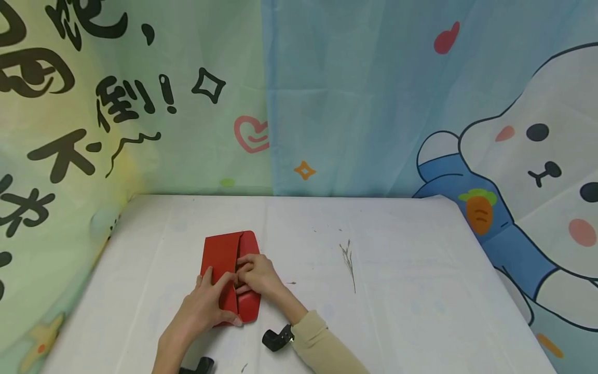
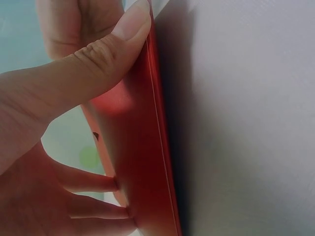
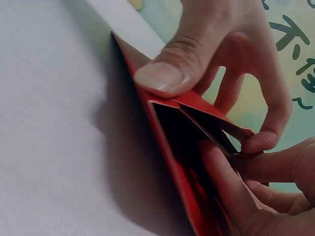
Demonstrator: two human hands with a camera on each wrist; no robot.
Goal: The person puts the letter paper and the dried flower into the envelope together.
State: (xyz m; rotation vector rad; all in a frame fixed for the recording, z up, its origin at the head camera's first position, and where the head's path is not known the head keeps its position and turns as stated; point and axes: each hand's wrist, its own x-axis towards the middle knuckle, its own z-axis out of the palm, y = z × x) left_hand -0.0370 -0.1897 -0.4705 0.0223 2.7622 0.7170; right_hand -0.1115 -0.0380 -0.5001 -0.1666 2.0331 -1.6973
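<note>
currently | left hand point(image 1: 205, 307) grips the red envelope point(image 1: 226, 259), thumb on its near edge | right hand point(image 1: 259, 275) pinches at its open mouth point(image 3: 179, 142); envelope lies just left, long axis pointing away | dried sprig point(image 1: 349, 264) well to that hand's right

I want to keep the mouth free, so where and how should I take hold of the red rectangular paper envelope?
I'd pinch the red rectangular paper envelope by its straight left edge, coming from the left: its mouth and round-cornered flap lie to the right, where the right hand has a finger inside.
</note>
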